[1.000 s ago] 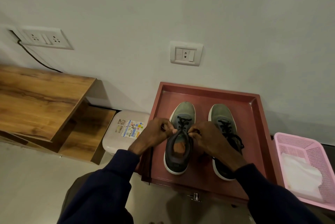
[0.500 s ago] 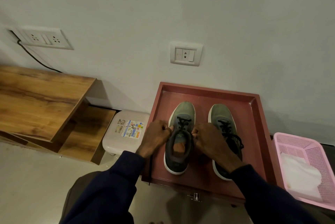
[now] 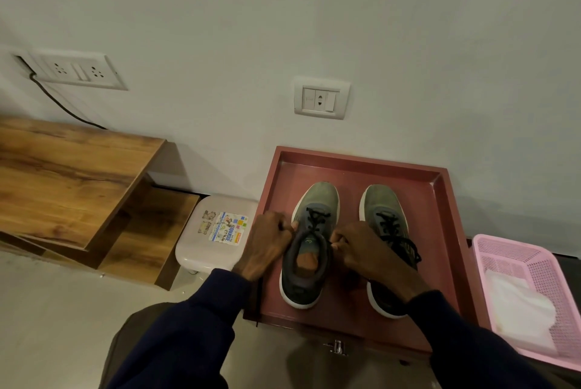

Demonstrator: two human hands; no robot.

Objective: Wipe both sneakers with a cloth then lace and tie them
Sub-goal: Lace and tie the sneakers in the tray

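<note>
While the left hand [image 3: 267,244] and right hand [image 3: 361,248] curl their fingers, seemingly pinching the black lace [image 3: 318,219] either side of the left-hand sneaker [image 3: 316,198] on the red tray [image 3: 355,159], I'd pull both ends evenly outward.

Pairs everywhere!
Two sneakers [image 3: 317,200], two hands [image 3: 267,247], two wall sockets [image 3: 320,98]; one tray [image 3: 352,168], one pink basket [image 3: 503,239] at three o'clock, one cloth [image 3: 518,307], one stool [image 3: 201,250].
</note>
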